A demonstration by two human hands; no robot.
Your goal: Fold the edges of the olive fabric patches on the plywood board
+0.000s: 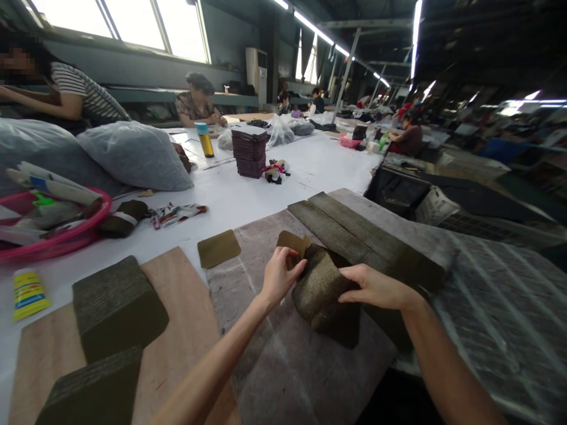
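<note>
Both hands work on one olive-green fabric piece (321, 283), which is curled over on itself above a grey mat (283, 366). My left hand (283, 268) pinches its left edge, beside a small tan-olive panel (290, 241) that shows behind the fingers. On the right side, my right hand (376, 286) grips the fold between thumb and fingers. Another small olive panel (219, 248) lies flat to the left of my hands. Long olive strips (354, 230) are laid side by side behind and to the right of them.
On a wooden board (177, 295) at left lie folded olive pieces (119, 307). Beyond are a yellow tube (30, 294), a pink basket (100, 218), stuffed plastic bags (137, 153), a dark stack (248, 153) and a bottle (205, 140). Co-workers sit around the white table (305, 165).
</note>
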